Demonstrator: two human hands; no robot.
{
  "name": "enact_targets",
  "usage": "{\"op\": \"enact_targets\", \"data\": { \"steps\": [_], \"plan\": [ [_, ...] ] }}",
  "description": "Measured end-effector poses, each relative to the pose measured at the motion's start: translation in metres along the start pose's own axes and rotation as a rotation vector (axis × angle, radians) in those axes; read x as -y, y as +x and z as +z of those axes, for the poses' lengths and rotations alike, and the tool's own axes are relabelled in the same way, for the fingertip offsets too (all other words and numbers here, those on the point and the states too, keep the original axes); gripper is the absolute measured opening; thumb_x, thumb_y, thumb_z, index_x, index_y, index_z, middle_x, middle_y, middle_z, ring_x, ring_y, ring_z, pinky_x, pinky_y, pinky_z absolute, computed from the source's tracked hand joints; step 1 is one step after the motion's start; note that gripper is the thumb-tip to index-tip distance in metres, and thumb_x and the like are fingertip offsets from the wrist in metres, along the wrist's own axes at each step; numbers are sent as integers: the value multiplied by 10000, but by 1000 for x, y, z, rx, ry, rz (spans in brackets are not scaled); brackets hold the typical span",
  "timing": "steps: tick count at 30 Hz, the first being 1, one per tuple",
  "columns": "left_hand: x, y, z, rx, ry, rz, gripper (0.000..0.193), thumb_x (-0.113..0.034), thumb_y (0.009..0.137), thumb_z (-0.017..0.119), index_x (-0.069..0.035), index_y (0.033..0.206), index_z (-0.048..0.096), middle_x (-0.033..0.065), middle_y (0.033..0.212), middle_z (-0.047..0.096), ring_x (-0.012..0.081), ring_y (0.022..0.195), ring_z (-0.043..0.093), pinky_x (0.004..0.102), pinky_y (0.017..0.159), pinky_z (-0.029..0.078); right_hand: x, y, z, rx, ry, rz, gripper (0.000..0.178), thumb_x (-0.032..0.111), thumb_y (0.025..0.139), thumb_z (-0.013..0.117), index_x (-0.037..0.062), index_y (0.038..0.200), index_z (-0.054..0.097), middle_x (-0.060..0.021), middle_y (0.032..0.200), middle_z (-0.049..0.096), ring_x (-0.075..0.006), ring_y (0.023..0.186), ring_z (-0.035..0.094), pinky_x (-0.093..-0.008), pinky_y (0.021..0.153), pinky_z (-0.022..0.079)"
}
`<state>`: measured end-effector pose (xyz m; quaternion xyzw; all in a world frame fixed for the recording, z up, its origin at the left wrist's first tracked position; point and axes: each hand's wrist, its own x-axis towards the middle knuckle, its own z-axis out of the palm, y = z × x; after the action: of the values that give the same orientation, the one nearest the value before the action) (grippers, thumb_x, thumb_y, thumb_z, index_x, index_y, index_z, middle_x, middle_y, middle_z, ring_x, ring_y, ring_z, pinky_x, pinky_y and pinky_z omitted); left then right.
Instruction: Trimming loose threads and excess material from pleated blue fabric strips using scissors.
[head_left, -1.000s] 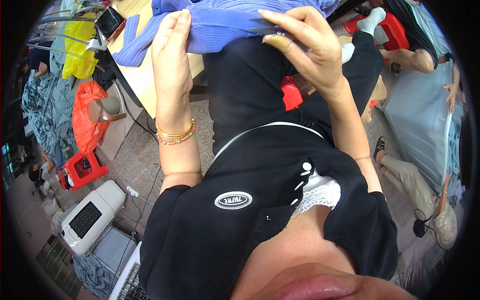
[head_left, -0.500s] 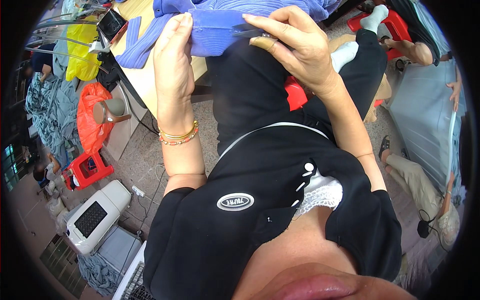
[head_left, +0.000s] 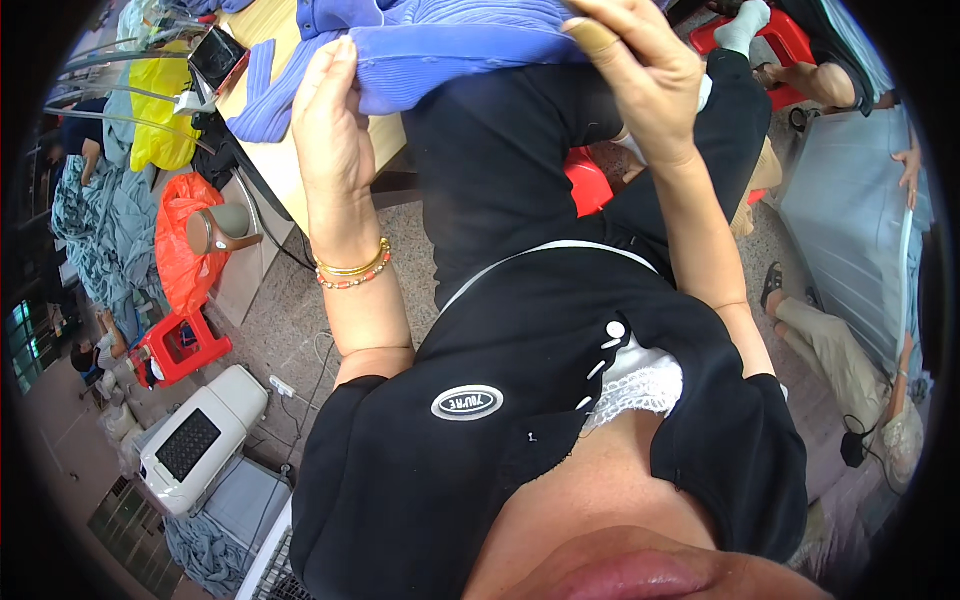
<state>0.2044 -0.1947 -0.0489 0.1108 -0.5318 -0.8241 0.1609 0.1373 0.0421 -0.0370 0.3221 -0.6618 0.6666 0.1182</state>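
A purple-blue ribbed knit garment (head_left: 455, 55) is stretched between my two hands, its smooth band running across above my black trouser leg. My left hand (head_left: 335, 150) is closed, pinching the left end of the band between thumb and fingers. At the other side, my right hand (head_left: 650, 80) is closed on the garment near the top edge of the view; its thumb has a tan wrapping. Whatever else the right hand may hold is hidden behind its fingers. More of the garment, with a strap-like strip, lies over the table (head_left: 375, 150).
A phone (head_left: 217, 58) stands at the table's left edge. Yellow (head_left: 165, 110) and red (head_left: 180, 275) bags, a red stool (head_left: 190, 350) and a white case-like unit (head_left: 205, 425) stand left. At right are a grey fabric-covered bin (head_left: 840, 230) and other people's limbs.
My right hand has moved right and up along the garment, drawing the band out longer. The dark thread snips it held are out of sight. My left hand has shifted slightly left and down.
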Motion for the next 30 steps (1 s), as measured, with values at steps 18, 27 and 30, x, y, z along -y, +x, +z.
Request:
{"op": "enact_targets", "data": {
  "steps": [18,27,30],
  "plan": [
    [-51,15,-103,-170,61,140,244,-188,1040,425,0,1116,560,135,1113,651,247,1026,642,421,913,509,-76,-51,-51,-42,120,368,336,122,827,779,47,1144,694,95,833,554,8,724,413,-169,631,373],
    [-52,10,-100,-169,41,177,202,-162,1021,467,-10,1109,566,104,1092,657,213,1001,644,391,914,508,-121,-44,-65,84,98,312,194,69,886,681,-6,1064,702,36,902,588,-57,842,567,-188,792,441],
    [-61,4,-105,-181,47,250,192,-136,1011,467,-4,1115,561,113,1108,646,225,1035,625,403,935,493,-116,-36,-89,125,99,373,147,14,897,647,-34,1034,674,6,976,583,-80,939,562,-200,882,431]
  ]
}}
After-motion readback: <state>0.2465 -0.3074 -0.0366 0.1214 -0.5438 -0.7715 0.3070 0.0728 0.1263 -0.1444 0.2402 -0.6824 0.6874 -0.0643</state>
